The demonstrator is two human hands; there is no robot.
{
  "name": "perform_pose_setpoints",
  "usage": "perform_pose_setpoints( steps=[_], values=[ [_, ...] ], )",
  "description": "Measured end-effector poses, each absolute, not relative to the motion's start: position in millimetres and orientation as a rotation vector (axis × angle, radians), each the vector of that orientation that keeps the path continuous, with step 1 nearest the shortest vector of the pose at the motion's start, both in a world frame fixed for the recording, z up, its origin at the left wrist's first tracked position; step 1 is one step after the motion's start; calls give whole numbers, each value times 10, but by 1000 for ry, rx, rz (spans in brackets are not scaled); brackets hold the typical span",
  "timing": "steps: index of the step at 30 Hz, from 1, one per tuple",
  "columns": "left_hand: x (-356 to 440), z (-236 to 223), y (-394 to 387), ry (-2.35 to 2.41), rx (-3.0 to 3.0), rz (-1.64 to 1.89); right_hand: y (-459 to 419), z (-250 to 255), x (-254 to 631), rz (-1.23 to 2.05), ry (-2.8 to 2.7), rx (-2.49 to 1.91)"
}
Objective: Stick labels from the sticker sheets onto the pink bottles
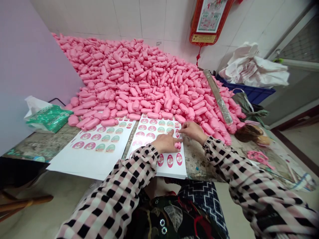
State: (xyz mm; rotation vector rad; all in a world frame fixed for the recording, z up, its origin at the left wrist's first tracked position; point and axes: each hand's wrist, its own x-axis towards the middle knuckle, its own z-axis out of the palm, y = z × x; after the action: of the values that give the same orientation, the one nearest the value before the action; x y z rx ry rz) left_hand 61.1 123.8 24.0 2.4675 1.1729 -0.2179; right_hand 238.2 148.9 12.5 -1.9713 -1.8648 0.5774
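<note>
**Grips narrow at label sheet [171, 172]**

Right grip [193, 131] narrow, fingertips on a round pink label [177, 133]; left grip [165, 142] narrow beside a small pink piece [177, 145], hold unclear. Sheet lies on the bench [196, 162] against a heap of pink capsules [139, 79], within reach. Label print too small to read.

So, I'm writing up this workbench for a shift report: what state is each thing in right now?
Left hand: resting on the right sticker sheet
Right hand: fingertips on that sheet's top corner
Small pink piece: between the hands, on the sheet
Left sticker sheet: lying flat
Pile of pink capsule-shaped items: heaped against the wall
White plastic bag: crumpled on a blue crate
</note>
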Motion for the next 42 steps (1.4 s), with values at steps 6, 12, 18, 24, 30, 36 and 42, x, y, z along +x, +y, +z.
perform_pose_setpoints(
  steps=[6, 12, 18, 24, 30, 36, 42],
  values=[
    [554, 177, 1206, 1154, 2485, -116, 1447, 300, 2451, 575, -1801, -1818],
    [325, 92, 988, 1103, 1885, 784, 968, 408, 2287, 708, -1461, -1448],
    [186, 134, 744, 874, 780, 913, 517, 454, 1825, 894, -1368, -1266],
    [213, 199, 588, 826, 517, 844, 407, 393, 1615, 1032, -1410, -1299],
    [232, 189, 564, 731, 544, 848, 375, 345, 1605, 1003, -1474, -1329],
    [248, 177, 554, 714, 568, 865, 373, 292, 1613, 989, -1512, -1347],
    [261, 162, 545, 700, 588, 870, 364, 307, 1609, 1032, -1477, -1328]
  ],
)
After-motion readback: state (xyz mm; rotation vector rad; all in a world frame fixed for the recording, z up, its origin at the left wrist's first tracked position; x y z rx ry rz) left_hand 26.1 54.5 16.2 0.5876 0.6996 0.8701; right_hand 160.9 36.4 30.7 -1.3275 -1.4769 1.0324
